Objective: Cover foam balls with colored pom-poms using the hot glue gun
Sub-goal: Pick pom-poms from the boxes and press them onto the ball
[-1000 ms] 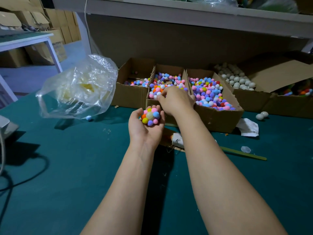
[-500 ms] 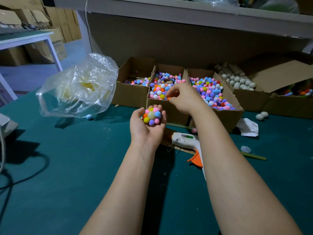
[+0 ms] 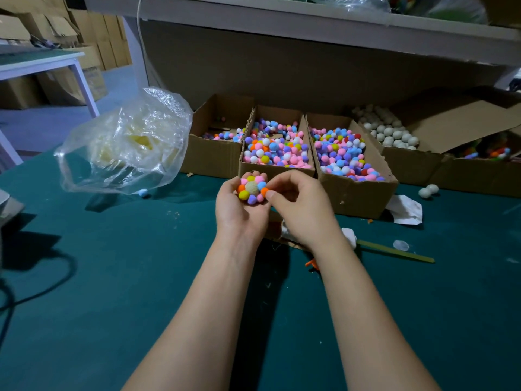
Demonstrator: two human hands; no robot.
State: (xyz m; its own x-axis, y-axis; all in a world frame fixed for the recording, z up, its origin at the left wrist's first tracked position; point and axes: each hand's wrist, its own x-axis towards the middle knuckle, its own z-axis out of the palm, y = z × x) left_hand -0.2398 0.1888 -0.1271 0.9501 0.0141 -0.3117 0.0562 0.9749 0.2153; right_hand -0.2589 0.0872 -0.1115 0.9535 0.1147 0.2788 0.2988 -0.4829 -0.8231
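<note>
While the left hand [image 3: 239,214] is cupping the partly covered foam ball [image 3: 251,188] in curled fingers [image 3: 255,174] above the table [image 3: 112,277], the right hand [image 3: 301,206] is pinching an orange pom-pom [image 3: 264,191] against its side; behind, 3 cardboard boxes [image 3: 276,172] are holding pom-poms.

The left hand [image 3: 239,213] cradles a foam ball [image 3: 251,188] palm-up above the green surface [image 3: 112,277], its fingers [image 3: 255,173] curled behind the ball, which wears a ring of colored pom-poms around a bare pale patch. The right hand [image 3: 301,210] pinches an orange pom-pom [image 3: 264,191] against the ball's right side. Just behind the hands stand open cardboard boxes [image 3: 358,196] heaped with mixed pom-poms, with a box of bare white balls [image 3: 408,165] further right and a crumpled clear plastic bag [image 3: 124,142] to the left.
</note>
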